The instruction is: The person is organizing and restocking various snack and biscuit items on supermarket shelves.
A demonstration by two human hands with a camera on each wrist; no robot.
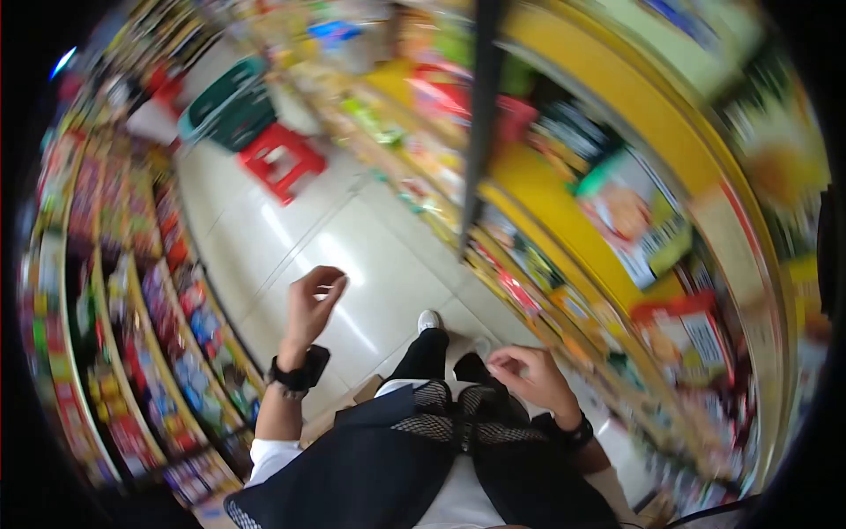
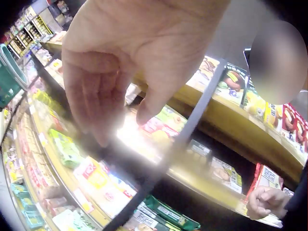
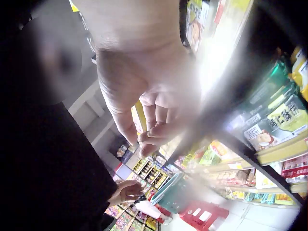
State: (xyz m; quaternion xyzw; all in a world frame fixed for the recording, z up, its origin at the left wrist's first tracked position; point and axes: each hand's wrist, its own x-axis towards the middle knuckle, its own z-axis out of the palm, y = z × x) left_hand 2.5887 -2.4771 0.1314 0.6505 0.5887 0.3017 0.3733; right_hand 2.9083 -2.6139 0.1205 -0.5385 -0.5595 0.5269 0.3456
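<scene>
My left hand (image 1: 315, 304) hangs over the tiled aisle floor with loosely bent fingers and nothing in them. A dark watch (image 1: 304, 368) sits on that wrist. Lower and closer to my body, my right hand (image 1: 531, 375) is also bare, its fingers relaxed and slightly bent. The right wrist view shows the thumb and fingertips (image 3: 148, 139) of this hand close together with no item between them. On the yellow shelf to the right lie a green and white food packet (image 1: 636, 216) and a red packet (image 1: 683, 339), both apart from my hands.
Ahead in the aisle, a green basket (image 1: 231, 106) rests on a red stool (image 1: 282, 160). Shelves of colourful packaged goods (image 1: 132, 353) line the left side. A dark upright post (image 1: 480, 123) stands at the front of the right-hand shelves.
</scene>
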